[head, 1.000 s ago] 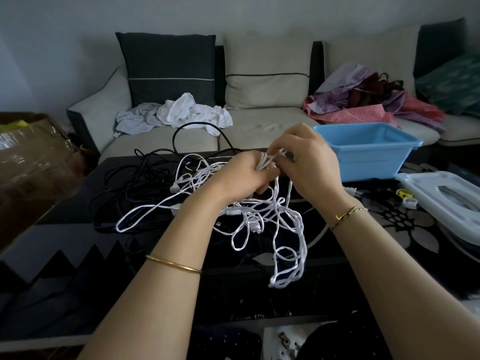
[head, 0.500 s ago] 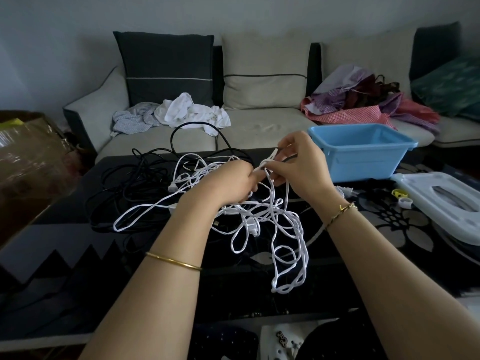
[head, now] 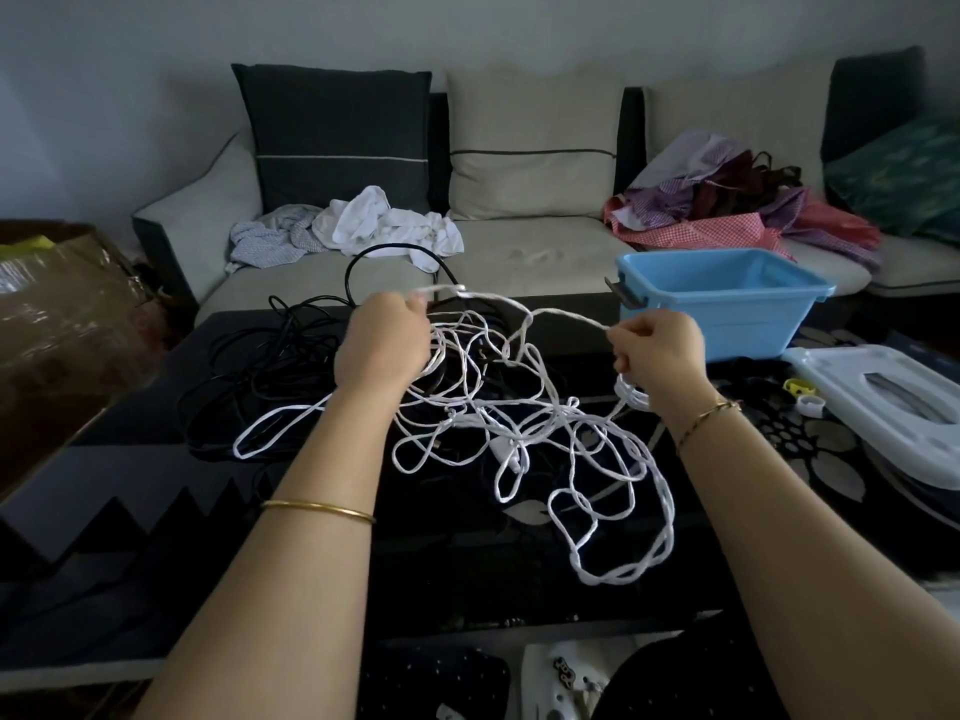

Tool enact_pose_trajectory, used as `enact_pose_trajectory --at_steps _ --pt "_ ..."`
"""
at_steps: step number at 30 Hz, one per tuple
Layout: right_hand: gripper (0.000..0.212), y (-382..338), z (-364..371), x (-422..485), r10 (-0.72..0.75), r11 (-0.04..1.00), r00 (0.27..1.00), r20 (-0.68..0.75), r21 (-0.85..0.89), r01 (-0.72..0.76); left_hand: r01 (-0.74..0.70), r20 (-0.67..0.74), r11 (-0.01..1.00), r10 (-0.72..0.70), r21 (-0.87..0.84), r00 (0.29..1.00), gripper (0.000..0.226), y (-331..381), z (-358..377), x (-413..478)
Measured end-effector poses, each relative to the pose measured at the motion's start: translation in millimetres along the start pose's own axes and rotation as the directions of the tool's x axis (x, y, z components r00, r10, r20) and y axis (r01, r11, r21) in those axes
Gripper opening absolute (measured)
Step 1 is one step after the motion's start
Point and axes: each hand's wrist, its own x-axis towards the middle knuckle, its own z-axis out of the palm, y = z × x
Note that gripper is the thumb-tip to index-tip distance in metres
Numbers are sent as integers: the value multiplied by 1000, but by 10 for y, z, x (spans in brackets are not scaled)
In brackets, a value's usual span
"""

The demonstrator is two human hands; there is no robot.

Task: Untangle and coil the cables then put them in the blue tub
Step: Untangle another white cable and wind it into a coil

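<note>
The white cable was pinched by the left hand and the right hand, with one strand stretched between them and the tangle draped on the table. Its knots could be tightened by harder pulling, and the black cables beside it snagged.

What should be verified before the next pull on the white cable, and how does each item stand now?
1. Left hand grips the white cable: ok.
2. Right hand pinches a strand: ok.
3. White cable free of knots: not ok, its loops cross in a tangle.
4. White cable separate from the black cables: cannot tell, they overlap.
5. Blue tub upright and open: ok.
</note>
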Motion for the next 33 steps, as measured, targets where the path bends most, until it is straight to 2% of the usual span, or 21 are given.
enact_pose_trajectory --at_steps 2,4,5,7,9,10,11,12,13,14,15,18,21,23,25,28,30,32,33 --pt "25 119 2 50 27 980 999 18 -197 -23 25 -142 989 -46 -147 989 44 22 -108 4" --pt "18 219 17 95 52 911 998 47 -412 -28 23 -171 953 -78 -303 982 40 64 -225 -6" --pt "14 237 35 94 77 879 994 75 -476 -33 22 -112 947 -60 -320 992 39 100 -255 -37" --pt "16 223 105 42 123 811 982 144 -584 -16 17 94 960 10 -278 996 38 204 -254 -147" --pt "29 111 154 -10 26 780 977 210 -616 112 -17 258 970 82 -243 963 40 298 -189 -243" --pt "35 26 166 -37 -86 809 972 218 -553 196 -33 311 972 107 -234 944 41 335 -166 -266" --pt "37 -77 163 -87 -191 875 961 202 -409 260 -37 348 971 119 -235 930 41 369 -146 -283" --pt "35 -198 153 -146 -247 943 952 181 -180 279 -26 380 970 119 -241 917 41 400 -139 -292" --pt "31 -315 151 -217 -261 965 945 199 70 252 -4 411 967 112 -254 905 41 429 -138 -306" --pt "26 -411 156 -273 -266 942 928 261 276 192 19 439 963 106 -270 892 41 455 -139 -320" --pt "22 -469 167 -323 -273 912 899 343 390 128 38 461 957 103 -286 881 41 475 -139 -332" --pt "28 -534 227 -418 -362 886 797 483 444 133 87 489 937 95 -337 867 36 515 -155 -360" --pt "9 -523 231 -436 -350 881 808 474 459 113 155 498 894 85 -421 863 33 510 -178 -362" --pt "10 -496 199 -380 -302 889 849 433 449 87 189 507 863 87 -468 857 37 484 -183 -335" --pt "10 -459 147 -298 -238 888 869 435 459 13 220 517 837 86 -501 852 38 456 -178 -308" --pt "12 -446 49 -243 -158 844 836 526 511 -162 280 542 788 80 -548 837 36 425 -194 -264" --pt "18 -422 -14 -190 -83 756 763 641 539 -370 371 585 683 103 -629 804 36 397 -229 -232" --pt "19 -381 -68 -138 -30 650 641 767 502 -570 494 640 519 143 -698 755 37 371 -266 -211" --pt "17 -360 -78 -126 -22 625 591 807 472 -622 554 666 433 162 -711 728 40 358 -279 -206"
